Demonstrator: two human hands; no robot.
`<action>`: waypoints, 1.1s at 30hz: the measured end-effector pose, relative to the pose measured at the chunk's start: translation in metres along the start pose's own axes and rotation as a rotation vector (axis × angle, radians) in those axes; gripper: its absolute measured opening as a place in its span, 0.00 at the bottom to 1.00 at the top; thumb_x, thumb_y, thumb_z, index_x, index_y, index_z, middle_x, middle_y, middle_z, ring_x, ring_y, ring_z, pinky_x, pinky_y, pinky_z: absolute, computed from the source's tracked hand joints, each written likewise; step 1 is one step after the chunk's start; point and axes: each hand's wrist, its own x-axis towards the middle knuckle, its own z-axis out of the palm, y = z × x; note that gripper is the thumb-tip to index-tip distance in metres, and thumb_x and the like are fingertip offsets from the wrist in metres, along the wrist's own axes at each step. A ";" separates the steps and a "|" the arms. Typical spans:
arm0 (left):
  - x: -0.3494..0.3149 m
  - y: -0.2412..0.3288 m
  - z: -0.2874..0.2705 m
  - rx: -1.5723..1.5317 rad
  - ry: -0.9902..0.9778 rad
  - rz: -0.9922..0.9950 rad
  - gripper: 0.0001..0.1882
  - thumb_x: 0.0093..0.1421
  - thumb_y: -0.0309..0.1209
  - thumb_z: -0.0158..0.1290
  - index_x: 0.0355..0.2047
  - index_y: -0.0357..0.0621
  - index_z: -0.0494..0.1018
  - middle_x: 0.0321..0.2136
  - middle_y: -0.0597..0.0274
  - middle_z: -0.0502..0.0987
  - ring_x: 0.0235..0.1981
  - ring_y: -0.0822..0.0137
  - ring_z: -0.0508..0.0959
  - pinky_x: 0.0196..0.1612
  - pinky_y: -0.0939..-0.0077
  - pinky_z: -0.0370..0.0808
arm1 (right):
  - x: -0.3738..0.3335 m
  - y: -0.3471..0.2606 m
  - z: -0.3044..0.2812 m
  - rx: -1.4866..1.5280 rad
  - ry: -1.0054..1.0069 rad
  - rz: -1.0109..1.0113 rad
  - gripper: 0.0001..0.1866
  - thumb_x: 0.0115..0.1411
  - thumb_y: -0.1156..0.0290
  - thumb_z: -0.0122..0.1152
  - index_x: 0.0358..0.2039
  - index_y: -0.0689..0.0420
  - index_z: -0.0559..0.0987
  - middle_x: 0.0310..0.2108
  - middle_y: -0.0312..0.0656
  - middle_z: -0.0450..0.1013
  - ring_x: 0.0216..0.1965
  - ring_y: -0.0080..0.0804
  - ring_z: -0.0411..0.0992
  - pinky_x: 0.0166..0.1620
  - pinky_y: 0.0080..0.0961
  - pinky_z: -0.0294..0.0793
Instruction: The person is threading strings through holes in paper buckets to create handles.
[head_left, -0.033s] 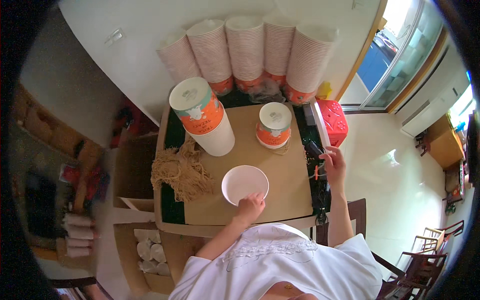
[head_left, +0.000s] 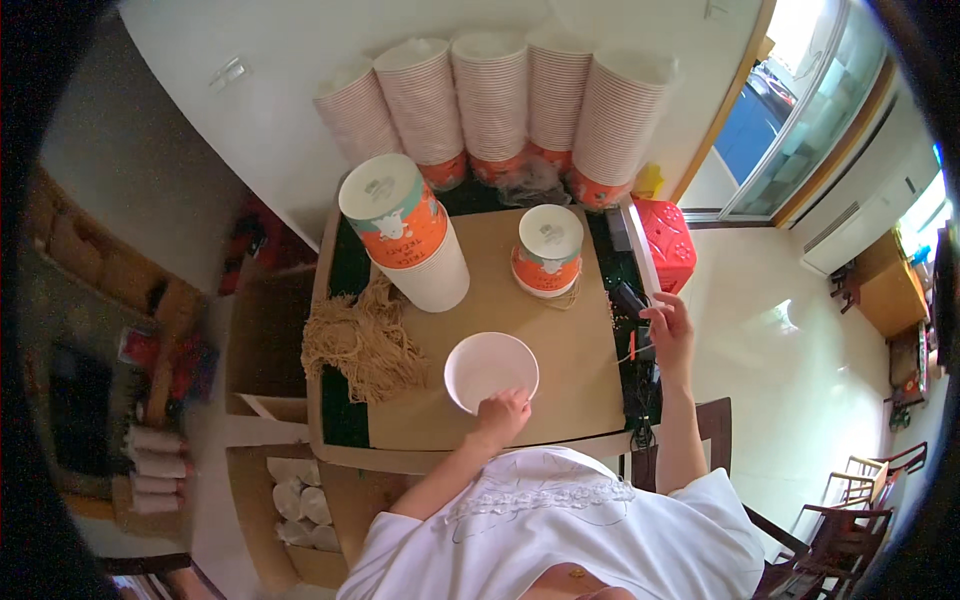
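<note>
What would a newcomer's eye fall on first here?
Probably the tall stacks of paper cups along the table's far edge. Next, perhaps, the upside-down orange-and-white stack on the left, beside tangled brown string. Nearest the person sits an open white cup, the left hand's grip at its near rim.

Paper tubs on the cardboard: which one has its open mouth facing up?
The single tub at the left hand, its inside visible; the tall stack and short stack show closed bases.

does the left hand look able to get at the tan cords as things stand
Probably yes: the tan cords lie uncovered left of the white paper tub. The left hand seems to hold the tub's rim, so it may need to let go first.
</note>
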 end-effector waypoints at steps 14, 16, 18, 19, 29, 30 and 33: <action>0.030 0.030 -0.068 -1.018 0.027 0.022 0.15 0.50 0.25 0.52 0.40 0.37 0.70 0.26 0.60 0.75 0.23 0.75 0.73 0.29 0.83 0.71 | -0.053 -0.046 0.087 0.416 -0.670 0.183 0.08 0.58 0.77 0.42 0.35 0.58 0.71 0.20 0.30 0.64 0.20 0.12 0.57 0.23 0.09 0.55; 0.026 0.018 -0.071 -0.987 0.013 -0.008 0.10 0.50 0.25 0.53 0.33 0.35 0.73 0.22 0.61 0.76 0.24 0.77 0.73 0.29 0.84 0.71 | -0.049 -0.050 0.082 0.383 -0.704 0.229 0.07 0.57 0.78 0.44 0.35 0.59 0.71 0.19 0.28 0.62 0.20 0.12 0.56 0.23 0.10 0.54; 0.019 0.010 -0.075 -1.027 -0.015 -0.124 0.07 0.51 0.24 0.53 0.30 0.35 0.74 0.25 0.62 0.76 0.25 0.76 0.74 0.30 0.84 0.71 | -0.049 -0.043 0.082 0.188 -0.697 0.087 0.07 0.54 0.79 0.50 0.34 0.59 0.72 0.17 0.27 0.59 0.18 0.12 0.54 0.22 0.11 0.53; 0.016 0.005 -0.077 -0.928 0.006 -0.101 0.06 0.51 0.24 0.52 0.30 0.35 0.74 0.24 0.62 0.76 0.26 0.76 0.74 0.31 0.84 0.71 | -0.050 -0.043 0.082 0.189 -0.698 0.091 0.07 0.54 0.79 0.50 0.34 0.59 0.72 0.17 0.27 0.59 0.18 0.12 0.54 0.22 0.11 0.53; 0.001 0.006 -0.078 -1.047 0.055 -0.205 0.05 0.51 0.23 0.51 0.29 0.36 0.74 0.24 0.62 0.76 0.27 0.76 0.74 0.32 0.85 0.70 | -0.067 -0.035 0.093 -0.144 -0.686 -0.281 0.06 0.47 0.77 0.58 0.28 0.56 0.74 0.19 0.34 0.62 0.21 0.16 0.59 0.25 0.12 0.59; 0.001 0.008 -0.080 -1.039 0.068 -0.191 0.05 0.51 0.23 0.52 0.28 0.36 0.74 0.24 0.62 0.76 0.27 0.76 0.75 0.31 0.84 0.71 | -0.066 -0.036 0.095 -0.101 -0.662 -0.335 0.04 0.49 0.77 0.56 0.27 0.57 0.73 0.22 0.35 0.63 0.23 0.16 0.59 0.27 0.12 0.59; 0.002 0.011 -0.081 -1.000 0.112 -0.173 0.05 0.52 0.25 0.51 0.27 0.35 0.73 0.22 0.61 0.75 0.25 0.76 0.75 0.30 0.84 0.71 | -0.073 -0.032 0.096 0.050 -0.709 -0.114 0.01 0.52 0.78 0.53 0.27 0.60 0.71 0.25 0.34 0.65 0.25 0.16 0.60 0.28 0.11 0.60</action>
